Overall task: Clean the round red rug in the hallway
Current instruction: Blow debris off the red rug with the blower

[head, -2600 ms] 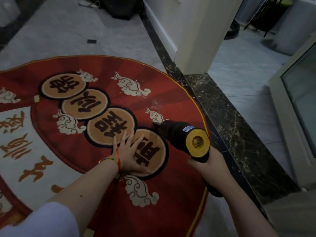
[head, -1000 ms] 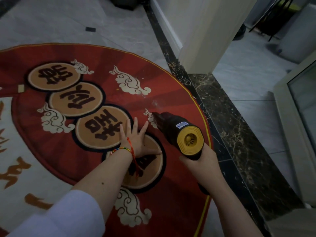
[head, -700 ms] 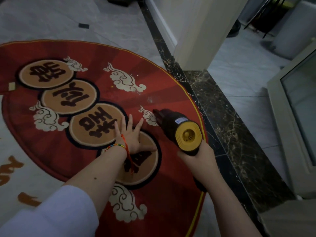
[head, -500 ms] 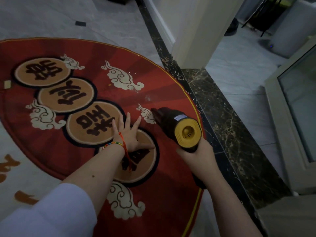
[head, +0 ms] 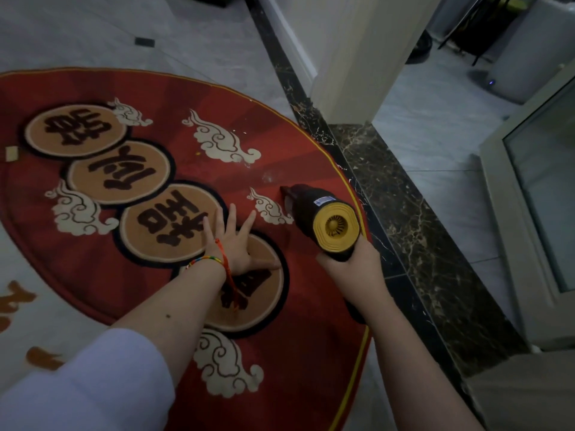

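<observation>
Obscured and cropped items, head view.
The round red rug [head: 280, 157] runs off the left and bottom edges. The handheld vacuum [head: 320, 222] hides its own nozzle mouth; its grip is covered by the right hand [head: 351, 269]. Its small label is illegible.

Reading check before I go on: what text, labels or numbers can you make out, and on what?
All rug text is upside down to the camera.
"锦": likely, farthest medallion.
"似": next medallion.
"程": third medallion.
"前": likely, nearest medallion, partly under the left hand.
Orange characters at the left edge: cut off, unreadable.
Sticker on the handheld vacuum: too small to read.
</observation>
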Demonstrator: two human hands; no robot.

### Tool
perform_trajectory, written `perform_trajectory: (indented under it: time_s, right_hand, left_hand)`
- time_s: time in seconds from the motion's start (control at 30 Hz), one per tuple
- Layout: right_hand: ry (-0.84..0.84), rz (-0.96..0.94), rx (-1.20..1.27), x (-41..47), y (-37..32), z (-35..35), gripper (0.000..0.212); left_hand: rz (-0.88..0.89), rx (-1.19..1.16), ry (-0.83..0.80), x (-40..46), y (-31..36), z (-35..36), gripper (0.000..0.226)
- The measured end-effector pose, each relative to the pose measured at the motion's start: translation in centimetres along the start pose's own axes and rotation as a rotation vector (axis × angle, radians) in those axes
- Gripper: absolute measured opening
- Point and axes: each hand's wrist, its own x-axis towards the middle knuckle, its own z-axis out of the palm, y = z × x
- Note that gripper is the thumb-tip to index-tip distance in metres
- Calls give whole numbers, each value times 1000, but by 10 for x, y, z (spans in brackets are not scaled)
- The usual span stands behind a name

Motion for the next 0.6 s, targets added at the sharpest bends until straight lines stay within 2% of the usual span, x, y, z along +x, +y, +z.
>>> perform_trajectory:
  time_s: [0.1,0.37,0.6]
  right_hand:
    - [-26,-25,-15,-4,1,-1,29]
    - [-47,12,-23,30,-12,17,29]
    - [-98,-39,-63,19,-2,2,24]
  left_hand:
    - [2,1,15,1,0,0,135]
    - [1,-16,100,14,7,-2,115]
    - [-30,-17,55,25,6,-8,122]
